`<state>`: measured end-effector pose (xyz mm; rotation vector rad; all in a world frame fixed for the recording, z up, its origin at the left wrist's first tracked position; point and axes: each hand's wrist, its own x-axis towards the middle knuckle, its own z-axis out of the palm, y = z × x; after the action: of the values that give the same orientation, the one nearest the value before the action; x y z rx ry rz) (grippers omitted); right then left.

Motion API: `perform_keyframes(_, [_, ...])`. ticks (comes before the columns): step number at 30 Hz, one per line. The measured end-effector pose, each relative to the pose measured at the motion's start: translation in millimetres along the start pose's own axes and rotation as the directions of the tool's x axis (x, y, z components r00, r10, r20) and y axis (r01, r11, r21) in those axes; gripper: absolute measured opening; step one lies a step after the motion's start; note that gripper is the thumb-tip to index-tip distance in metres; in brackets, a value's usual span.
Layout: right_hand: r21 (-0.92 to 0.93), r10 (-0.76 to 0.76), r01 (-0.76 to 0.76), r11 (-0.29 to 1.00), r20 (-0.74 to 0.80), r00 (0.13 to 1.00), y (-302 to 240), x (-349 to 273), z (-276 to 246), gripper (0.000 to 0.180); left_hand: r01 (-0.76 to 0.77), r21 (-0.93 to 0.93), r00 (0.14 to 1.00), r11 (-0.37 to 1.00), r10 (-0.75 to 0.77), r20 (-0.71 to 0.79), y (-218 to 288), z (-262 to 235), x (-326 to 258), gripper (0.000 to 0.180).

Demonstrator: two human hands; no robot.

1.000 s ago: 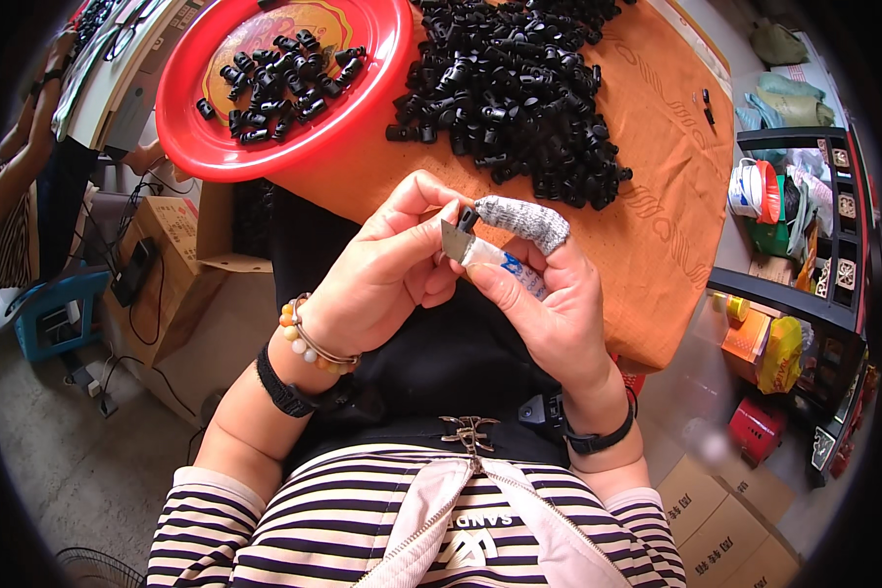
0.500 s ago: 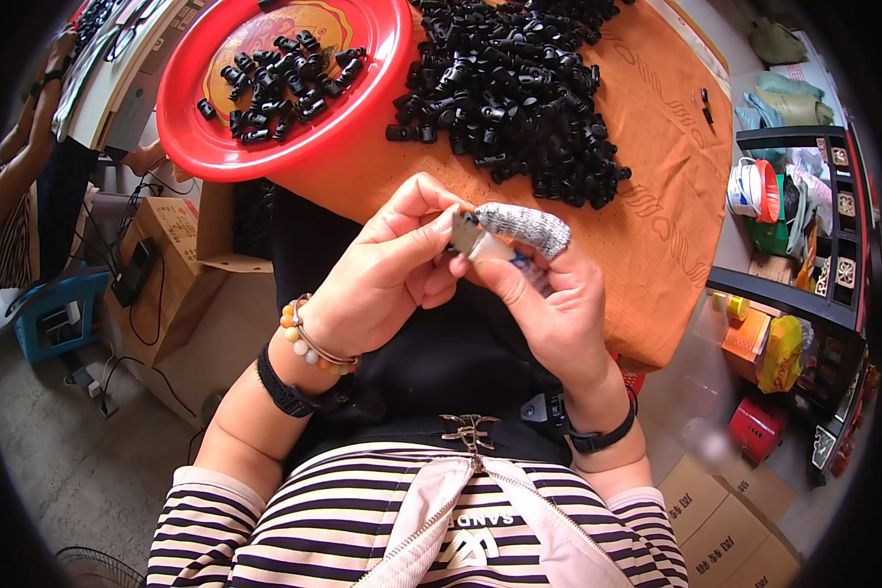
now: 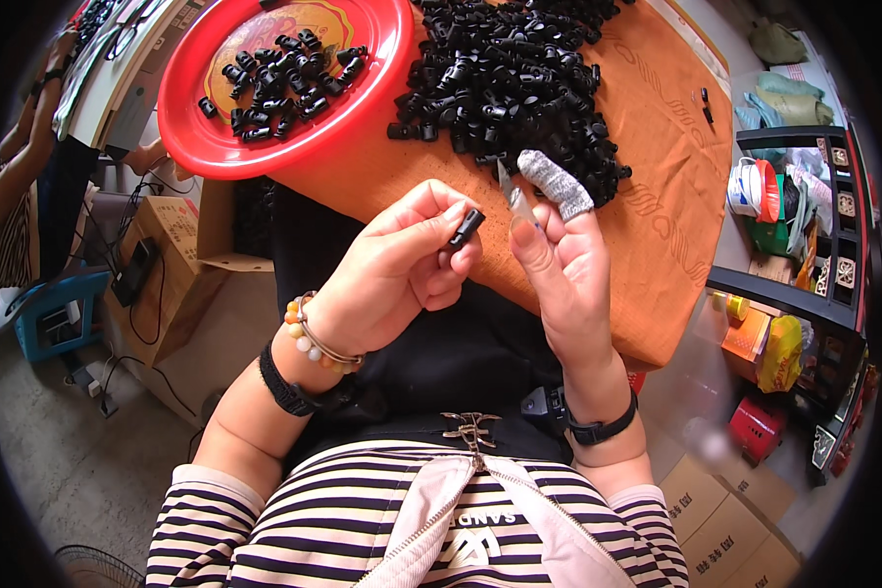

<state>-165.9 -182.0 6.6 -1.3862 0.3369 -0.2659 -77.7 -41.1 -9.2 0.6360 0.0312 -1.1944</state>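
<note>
My left hand [image 3: 412, 240] pinches a small black plastic cylinder [image 3: 466, 229] between thumb and fingers, its end tilted up to the right. My right hand [image 3: 563, 260] is closed on a small knife [image 3: 519, 204] whose grip looks wrapped in something pale and clear; its thin grey blade points up and away. A grey knitted finger cover [image 3: 556, 184] sits on a finger of that hand. The knife and the cylinder are apart. Beyond my hands lies a big heap of similar black parts [image 3: 519, 88] on the orange cloth [image 3: 647, 255].
At the far left of the cloth stands a red round tray [image 3: 191, 147] with several black parts in it. An open cardboard box [image 3: 171, 265] is at the left, below the tray. Shelving [image 3: 804, 294] lines the right side. Another person's arm [image 3: 24, 147] shows at the far left.
My right hand has moved away to the right and up with the knife, off the cylinder. My left hand still holds the cylinder, now turned so that it shows plainly.
</note>
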Motion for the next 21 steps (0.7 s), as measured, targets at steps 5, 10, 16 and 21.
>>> perform_keyframes(5, [0.009,0.018,-0.019,1.0,0.073,0.997,1,3,7,0.051,0.039,-0.006,0.998,0.999,-0.038,0.044,-2,-2,1,0.01])
perform_keyframes(10, [0.064,0.058,-0.062,0.996,0.061,0.996,-1,8,13,0.048,0.047,-0.019,0.999,0.999,-0.046,0.025,-2,-1,0,0.009])
perform_keyframes(16, [0.023,-0.076,0.077,0.997,-0.043,0.996,8,10,10,0.045,0.089,-0.079,0.995,0.993,-0.085,0.061,1,-4,1,0.009])
perform_keyframes(21, [0.062,0.005,-0.008,0.998,0.04,0.999,4,5,8,0.047,0.077,-0.085,0.997,0.993,-0.075,0.035,1,-7,1,0.009])
